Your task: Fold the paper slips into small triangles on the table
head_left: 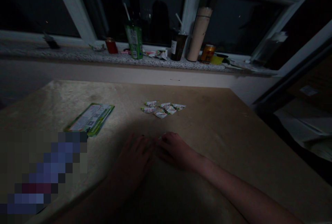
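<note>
Along the far side of the worktop [212, 123], a straight edge below the sill [83, 56]; at right, an edge slanting outward toward the near side. Wide open room right of the packets [170, 110], a narrower strip beyond, some more leftward to the green bag [90, 118]. Packets clustered near the middle, far of both hands; rightmost with long axis left to right, tip rightward. Bag angled from near left to far right. Left hand [137, 155] just beside right hand [172, 148]; grip of each too dark to tell.
</note>
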The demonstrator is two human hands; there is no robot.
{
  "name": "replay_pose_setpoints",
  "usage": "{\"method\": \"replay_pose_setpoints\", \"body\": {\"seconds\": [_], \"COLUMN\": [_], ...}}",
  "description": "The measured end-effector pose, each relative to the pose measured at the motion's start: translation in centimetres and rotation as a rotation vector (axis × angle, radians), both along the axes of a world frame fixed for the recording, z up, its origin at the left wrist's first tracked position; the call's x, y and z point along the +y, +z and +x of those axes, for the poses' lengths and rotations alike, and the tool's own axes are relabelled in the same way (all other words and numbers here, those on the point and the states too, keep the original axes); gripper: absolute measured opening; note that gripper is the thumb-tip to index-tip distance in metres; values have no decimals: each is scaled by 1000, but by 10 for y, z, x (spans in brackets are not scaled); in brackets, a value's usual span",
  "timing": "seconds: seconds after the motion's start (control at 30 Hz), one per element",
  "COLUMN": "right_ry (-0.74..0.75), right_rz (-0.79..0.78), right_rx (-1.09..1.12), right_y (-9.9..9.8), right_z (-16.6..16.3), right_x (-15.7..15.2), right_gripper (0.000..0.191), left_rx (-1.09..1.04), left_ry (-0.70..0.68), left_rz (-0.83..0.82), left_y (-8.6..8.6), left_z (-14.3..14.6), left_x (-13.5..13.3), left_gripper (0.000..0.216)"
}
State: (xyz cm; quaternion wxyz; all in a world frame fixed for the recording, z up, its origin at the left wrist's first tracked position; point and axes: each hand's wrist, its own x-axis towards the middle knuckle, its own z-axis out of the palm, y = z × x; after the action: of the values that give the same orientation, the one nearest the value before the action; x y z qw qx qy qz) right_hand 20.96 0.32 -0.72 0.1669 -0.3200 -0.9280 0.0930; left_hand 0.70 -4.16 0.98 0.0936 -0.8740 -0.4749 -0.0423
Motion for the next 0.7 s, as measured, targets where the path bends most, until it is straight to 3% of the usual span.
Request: {"method": "replay_pose_setpoints", "body": {"seconds": [0.13, 0.23, 0.33, 0.7], "right_ry": [17, 12, 12, -26], "right_rz": [26, 39, 52, 117], "right_rx": [-86, -111, -123, -176], "right_y": [6, 11, 13, 13], "right_z": [-3, -4, -4, -9], "right_x": [1, 0, -2, -10], "right_gripper": [42, 43, 45, 52], "left_rx": [-4, -54, -96, -38], "left_ry": [-20, -162, -211, -136], "left_rz": [-98, -221, -313, -172], "left_y": [4, 8, 8, 8], "left_z": [-10, -26, -39, -26], "left_x": [4, 10, 16, 13], "left_gripper": [39, 49, 55, 47]}}
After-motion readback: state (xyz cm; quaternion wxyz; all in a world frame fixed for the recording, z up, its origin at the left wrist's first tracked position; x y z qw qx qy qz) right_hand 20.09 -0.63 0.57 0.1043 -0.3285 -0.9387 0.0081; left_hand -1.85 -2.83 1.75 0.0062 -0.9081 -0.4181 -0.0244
